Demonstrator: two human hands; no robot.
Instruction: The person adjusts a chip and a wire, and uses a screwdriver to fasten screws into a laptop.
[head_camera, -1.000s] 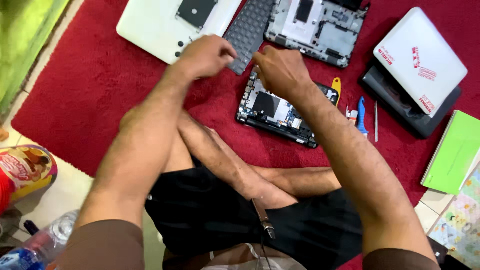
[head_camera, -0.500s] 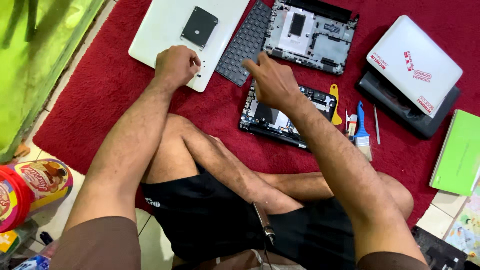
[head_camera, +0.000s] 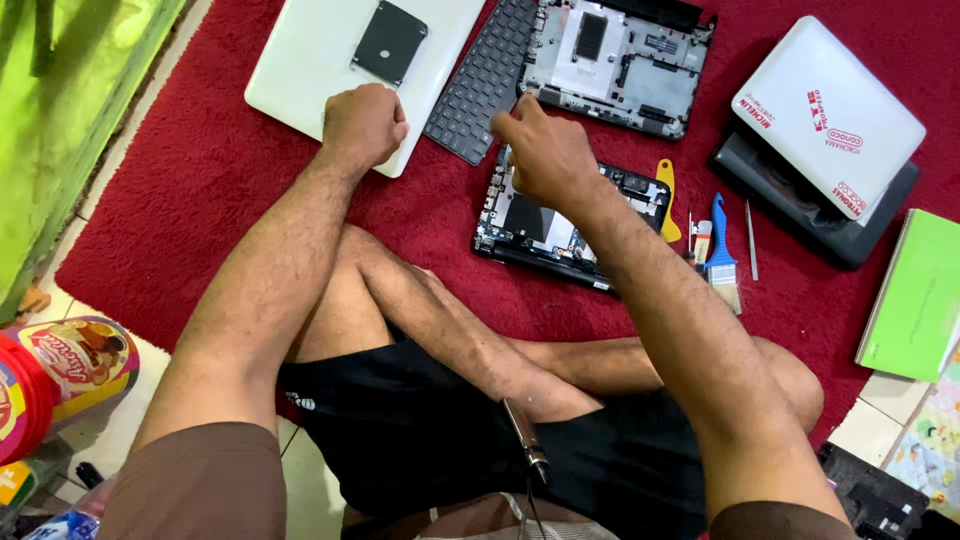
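Red rug (head_camera: 200, 180); right hand (head_camera: 545, 150) above black laptop base (head_camera: 560, 225).

Keyboard (head_camera: 483, 85) left of laptop chassis (head_camera: 620, 60)

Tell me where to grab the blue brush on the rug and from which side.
Grip the brush by its blue handle, the upper, narrower end, coming from above. It lies flat on the red rug, bristles toward the person, with a metal pick on one side and small tools close on the other, so a top-down pinch across the handle probably suits best.
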